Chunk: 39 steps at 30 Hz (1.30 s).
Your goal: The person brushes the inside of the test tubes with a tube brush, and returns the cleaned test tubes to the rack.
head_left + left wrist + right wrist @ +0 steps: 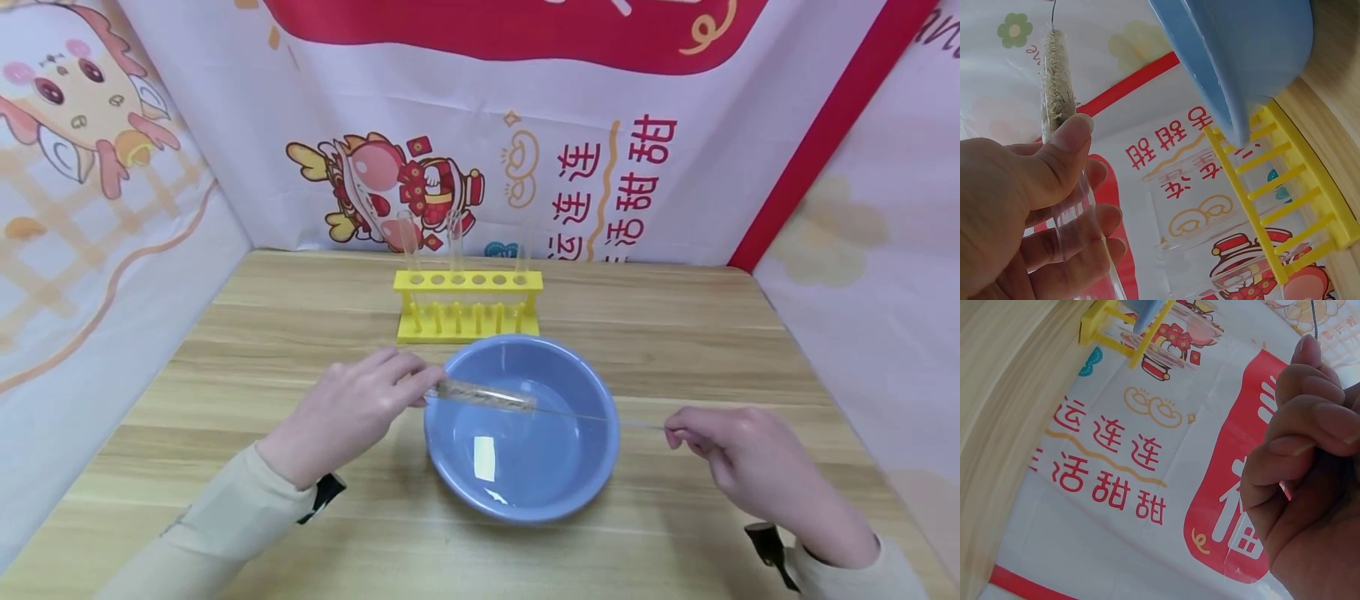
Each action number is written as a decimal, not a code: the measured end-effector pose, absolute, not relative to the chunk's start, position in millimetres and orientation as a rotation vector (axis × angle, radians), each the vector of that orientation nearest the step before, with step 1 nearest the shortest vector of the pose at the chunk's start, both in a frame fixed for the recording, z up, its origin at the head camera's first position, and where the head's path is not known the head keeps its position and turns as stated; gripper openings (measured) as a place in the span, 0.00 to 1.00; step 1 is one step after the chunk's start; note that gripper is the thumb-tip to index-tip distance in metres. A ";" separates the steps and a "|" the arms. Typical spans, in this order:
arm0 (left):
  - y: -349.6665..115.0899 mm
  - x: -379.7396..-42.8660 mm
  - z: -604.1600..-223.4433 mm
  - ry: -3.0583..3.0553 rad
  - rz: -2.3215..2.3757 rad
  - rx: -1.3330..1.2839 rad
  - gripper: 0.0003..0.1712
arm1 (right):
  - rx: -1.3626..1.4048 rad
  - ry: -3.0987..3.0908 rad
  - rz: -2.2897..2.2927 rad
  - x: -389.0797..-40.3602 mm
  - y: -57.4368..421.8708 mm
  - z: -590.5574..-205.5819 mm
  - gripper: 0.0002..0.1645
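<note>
My left hand [360, 408] grips a clear test tube [1088, 212], its thumb and fingers curled round the glass. Inside the tube's mouth end sit the pale bristles of a test tube brush [1057, 72]. From them a thin wire handle [577, 416] runs right to my right hand [750, 458], which pinches it between thumb and curled fingers. In the head view the tube is held roughly level above a blue basin [600, 467] that holds clear water. The right wrist view shows only a short piece of the wire [1314, 319] above the fingertips.
Behind the basin stands a yellow test tube rack [468, 282] with several pegs and 3 clear tubes upright in it. The wooden table [300, 333] meets printed cloth walls [637, 208] at the back and sides.
</note>
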<state>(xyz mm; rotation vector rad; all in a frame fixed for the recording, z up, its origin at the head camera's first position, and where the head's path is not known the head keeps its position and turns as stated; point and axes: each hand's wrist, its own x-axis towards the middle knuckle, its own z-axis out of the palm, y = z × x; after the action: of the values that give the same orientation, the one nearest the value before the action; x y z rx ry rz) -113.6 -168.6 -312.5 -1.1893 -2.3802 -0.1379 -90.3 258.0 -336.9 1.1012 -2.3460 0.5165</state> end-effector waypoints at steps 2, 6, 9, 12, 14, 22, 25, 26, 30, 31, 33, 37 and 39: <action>-170.0 -113.0 -311.9 -2.378 -0.136 -1.187 0.24 | 1.099 -2.342 0.506 -91.2 257.8 -336.8 0.29; -172.6 -111.2 -312.3 -2.393 -0.135 -1.195 0.26 | 1.085 -2.304 0.480 -91.0 254.2 -338.6 0.19; -175.8 -109.7 -313.1 -2.425 -0.147 -1.201 0.26 | 1.035 -2.243 0.427 -88.8 247.3 -340.6 0.19; -178.9 -110.8 -316.5 -2.456 -0.194 -1.184 0.25 | 0.970 -2.153 0.347 -86.1 239.9 -341.5 0.25; -181.9 -111.6 -318.4 -2.471 -0.227 -1.170 0.24 | 0.955 -2.062 0.281 -85.3 234.8 -339.9 0.23; -185.8 -114.3 -323.8 -2.454 -0.260 -1.244 0.22 | 1.041 -1.589 0.101 -87.6 228.3 -335.8 0.13; -185.2 -114.2 -323.9 -2.456 -0.286 -1.267 0.22 | 1.053 -1.467 0.054 -90.0 228.4 -338.3 0.12; -185.0 -114.2 -324.1 -2.455 -0.290 -1.269 0.22 | 1.046 -1.430 0.050 -91.0 227.4 -339.3 0.11; -183.0 -114.7 -324.0 -2.442 -0.283 -1.268 0.22 | 1.012 -1.352 0.092 -95.2 221.7 -339.8 0.08; -182.6 -115.0 -323.9 -2.437 -0.275 -1.264 0.22 | 1.007 -1.351 0.105 -96.0 220.6 -339.6 0.08; -182.0 -115.3 -323.9 -2.432 -0.263 -1.258 0.22 | 1.008 -1.359 0.134 -97.8 219.2 -339.8 0.10; -182.4 -111.8 -322.2 -2.433 -0.230 -1.228 0.21 | 1.046 -1.386 0.181 -100.0 217.8 -338.2 0.14; -182.1 -110.4 -321.7 -2.431 -0.216 -1.217 0.21 | 1.063 -1.398 0.205 -101.2 217.0 -337.6 0.15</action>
<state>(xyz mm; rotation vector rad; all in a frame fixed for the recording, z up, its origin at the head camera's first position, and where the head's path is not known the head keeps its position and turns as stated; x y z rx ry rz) -110.4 -182.1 -321.7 -1.2172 -2.4306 -0.2162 -101.2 217.0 -337.6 1.0627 -1.3977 0.2049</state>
